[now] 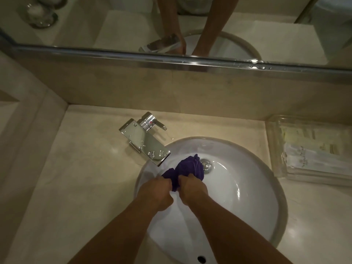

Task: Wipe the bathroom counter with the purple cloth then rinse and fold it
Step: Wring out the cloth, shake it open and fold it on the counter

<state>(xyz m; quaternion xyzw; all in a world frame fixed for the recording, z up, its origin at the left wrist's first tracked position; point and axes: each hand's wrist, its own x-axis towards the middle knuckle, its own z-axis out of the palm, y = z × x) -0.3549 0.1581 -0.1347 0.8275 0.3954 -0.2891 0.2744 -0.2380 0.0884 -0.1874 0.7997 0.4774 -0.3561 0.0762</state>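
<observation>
Both hands are low in the white sink point(247, 197), side by side and nearly touching; the left hand point(156, 191) and the right hand point(192, 189) each have fingers curled tight round the bunched purple cloth point(187, 170), which bulges up between them and the drain point(206, 165); its far end lies just beside the drain, under the lip of the chrome faucet point(146, 141); water seems to sheet from that lip, though the blur makes this uncertain. The faucet stands on the counter point(85, 187) at the basin's far left rim, droplets on its flat top; bare counter opens to the left of the basin; on the right a clear glass tray point(272, 145) sits near the rim, holding packets whose print is too blurred to read. The mirror point(95, 25) runs along the back wall.
</observation>
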